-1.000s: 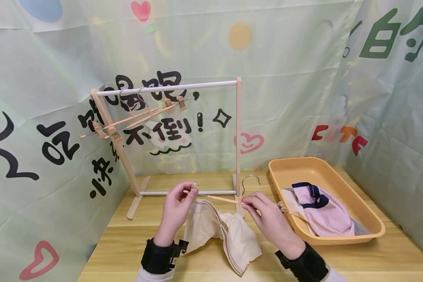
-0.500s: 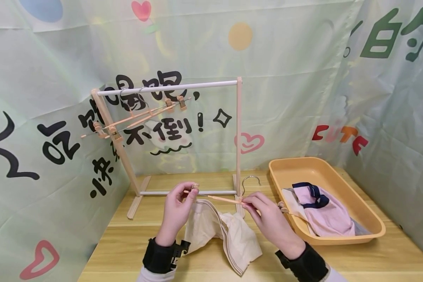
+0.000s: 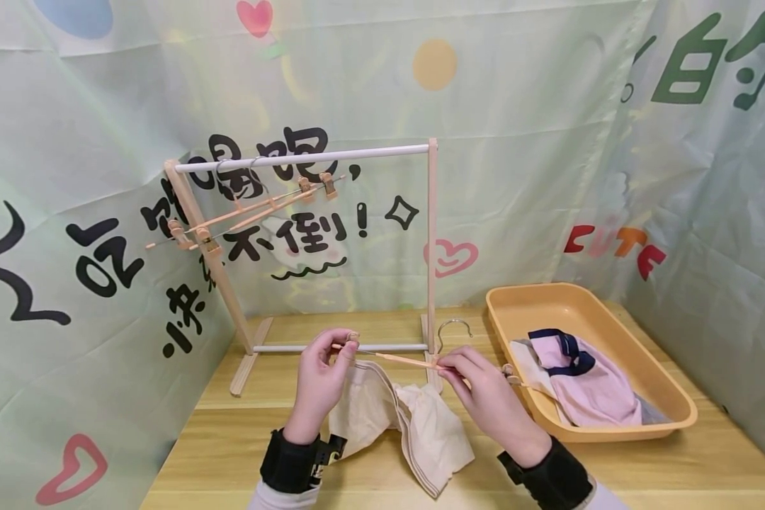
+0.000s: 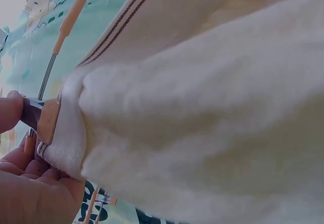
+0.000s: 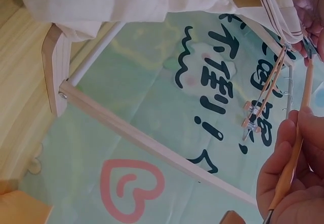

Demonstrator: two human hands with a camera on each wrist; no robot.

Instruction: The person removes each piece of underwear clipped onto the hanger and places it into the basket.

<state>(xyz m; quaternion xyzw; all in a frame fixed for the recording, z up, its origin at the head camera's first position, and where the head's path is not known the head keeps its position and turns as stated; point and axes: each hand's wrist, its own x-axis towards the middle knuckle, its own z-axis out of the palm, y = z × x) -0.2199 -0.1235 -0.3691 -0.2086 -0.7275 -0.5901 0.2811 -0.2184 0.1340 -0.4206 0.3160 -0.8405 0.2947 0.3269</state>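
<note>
My left hand [image 3: 319, 379] pinches the left clip [image 4: 49, 121] of a peach-coloured clip hanger [image 3: 401, 360]. In the left wrist view that clip sits over the folded edge of a cream cloth garment [image 3: 436, 432] with dark stitch lines along its band. My right hand [image 3: 491, 393] grips the hanger's bar near the middle, its metal hook [image 3: 454, 322] rising behind the fingers. The other clip [image 3: 512, 375] stands out past my right hand, near the tub. From the clipped edge the garment hangs down to the table; its exact kind is unclear.
A wooden rack [image 3: 431, 248] stands behind, with two clip hangers [image 3: 261, 207] on its white top rod. On the right, a yellow-orange tub [image 3: 561, 301] holds a pink garment [image 3: 596, 397] with navy trim and grey cloth. Printed cloth walls surround the wooden table [image 3: 217, 453].
Almost nothing differs: both hands keep their places on the hanger. The garment's left part has shifted slightly to the left.
</note>
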